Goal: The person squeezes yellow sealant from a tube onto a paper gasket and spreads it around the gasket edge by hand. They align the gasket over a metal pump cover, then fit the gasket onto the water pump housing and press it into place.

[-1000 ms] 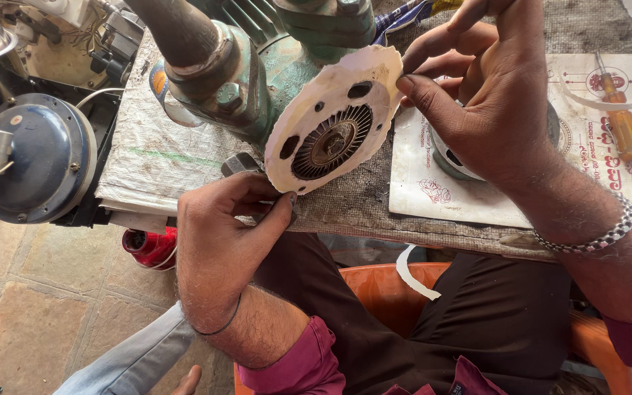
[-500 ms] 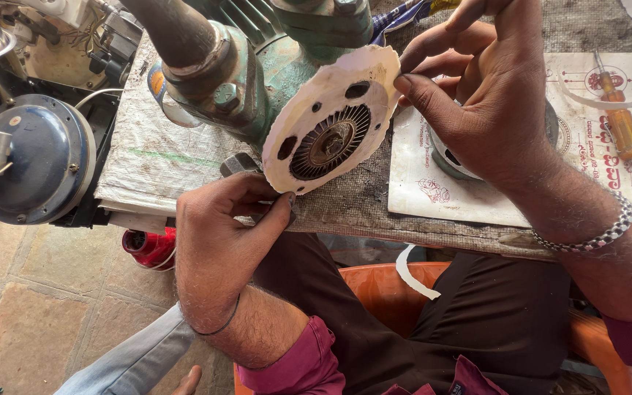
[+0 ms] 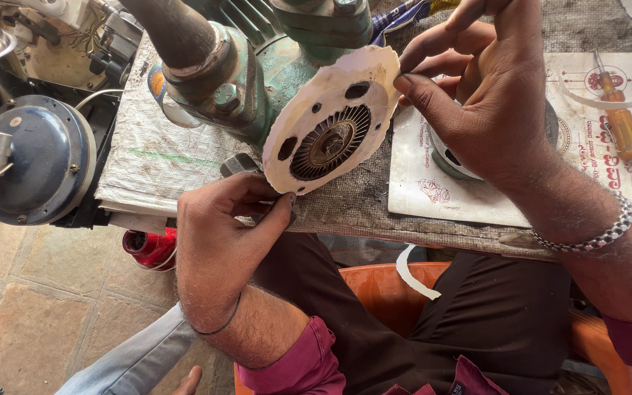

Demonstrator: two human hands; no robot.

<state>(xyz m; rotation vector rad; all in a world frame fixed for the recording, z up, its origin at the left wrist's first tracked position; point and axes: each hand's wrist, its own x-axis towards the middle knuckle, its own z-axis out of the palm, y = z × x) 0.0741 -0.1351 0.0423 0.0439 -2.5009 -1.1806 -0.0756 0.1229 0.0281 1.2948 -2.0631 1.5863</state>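
Observation:
A round white disc (image 3: 328,117) with several holes and a dark finned metal centre is held tilted above the worn table edge. My left hand (image 3: 224,230) pinches its lower rim from below. My right hand (image 3: 477,95) grips its upper right rim between thumb and fingers. The disc sits right in front of a green cast pump body (image 3: 257,66) with a thick grey pipe.
A blue round motor housing (image 3: 31,161) stands at the left beside wiring. A printed paper sheet (image 3: 587,146) carries a yellow-handled screwdriver (image 3: 619,117) at the right. A red object (image 3: 151,249) lies under the table. An orange seat (image 3: 385,292) is below me.
Both hands keep hold of the disc, which has shifted only very slightly.

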